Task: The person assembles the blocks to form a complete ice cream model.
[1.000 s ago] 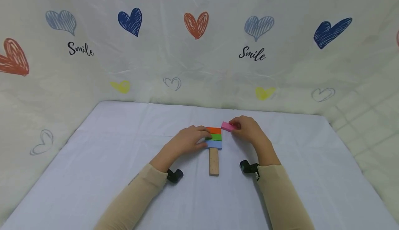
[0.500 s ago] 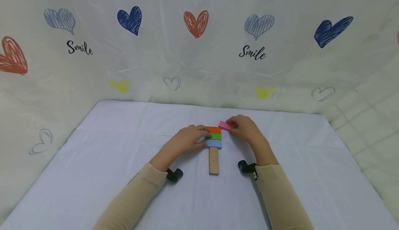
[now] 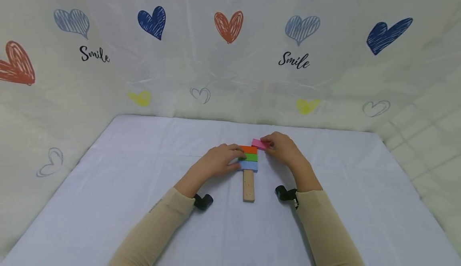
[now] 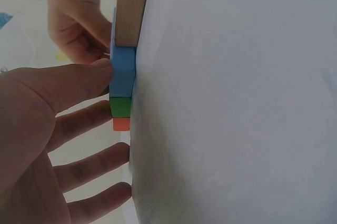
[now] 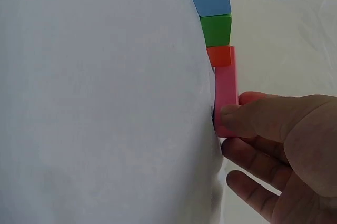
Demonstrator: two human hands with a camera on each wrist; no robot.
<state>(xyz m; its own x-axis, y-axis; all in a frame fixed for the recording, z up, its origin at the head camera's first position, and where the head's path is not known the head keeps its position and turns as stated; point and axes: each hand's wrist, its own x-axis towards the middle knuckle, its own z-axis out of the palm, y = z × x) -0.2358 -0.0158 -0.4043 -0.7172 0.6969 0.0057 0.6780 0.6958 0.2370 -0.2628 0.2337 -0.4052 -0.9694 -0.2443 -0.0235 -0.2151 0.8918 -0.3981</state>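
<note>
Three coloured blocks lie side by side in the head view: orange (image 3: pixel 249 150) at the back, then green (image 3: pixel 251 157), then light blue (image 3: pixel 251 166). A plain wooden block (image 3: pixel 248 186) extends from the blue one toward the person, like a stem. My left hand (image 3: pixel 219 162) rests at their left ends, its thumb against the blue block (image 4: pixel 122 71) and the other fingers extended. My right hand (image 3: pixel 284 149) pinches a pink block (image 3: pixel 257 143) between thumb and fingers. In the right wrist view, the far end of this pink block (image 5: pixel 226 84) reaches the orange block (image 5: pixel 219 56).
A white cloth (image 3: pixel 144 218) covers the table, with its back edge just beyond the blocks. Behind it hangs a pale curtain (image 3: pixel 252 89) printed with hearts and "Smile". Black wrist cameras, left (image 3: pixel 204 202) and right (image 3: pixel 285 193), stick out near the sleeves.
My right hand has slid the pink block a little to the left, up to the orange block's back right corner. My left hand stays on the coloured blocks.
</note>
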